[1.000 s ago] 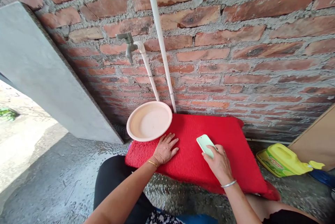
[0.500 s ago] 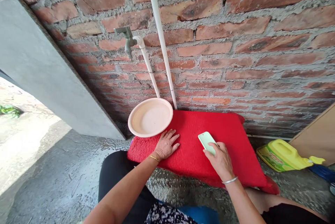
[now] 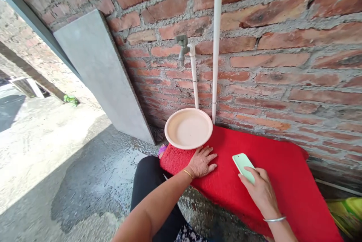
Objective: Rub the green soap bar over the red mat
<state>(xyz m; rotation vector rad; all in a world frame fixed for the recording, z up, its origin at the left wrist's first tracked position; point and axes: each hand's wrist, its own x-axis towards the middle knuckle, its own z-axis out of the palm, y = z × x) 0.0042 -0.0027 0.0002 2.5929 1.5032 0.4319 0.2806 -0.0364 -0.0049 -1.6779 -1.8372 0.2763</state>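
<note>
A red cloth or mat (image 3: 268,151) with a fuzzy surface is spread over a low surface in front of me. My left hand (image 3: 201,162) rests on it palm down with fingers spread, just below a pale pink plastic basin (image 3: 189,129). Farther right, my right hand (image 3: 261,189) grips a pale green scrub brush (image 3: 243,164) against the cloth. The brush has a flat, rounded back with a small hole near its far end; its underside is hidden. The basin sits on the cloth's left end, below the tap (image 3: 183,48).
Behind the cloth stands a brick wall (image 3: 268,61) with a white vertical pipe (image 3: 217,46). A grey slab (image 3: 109,76) leans on the wall at left, above wet concrete floor (image 3: 93,181). A yellow bottle (image 3: 349,215) is partly visible at right.
The view has swung left, so the basin, cloth and hands appear farther right in the picture. Both hands keep their poses, the right one still holding the brush.
</note>
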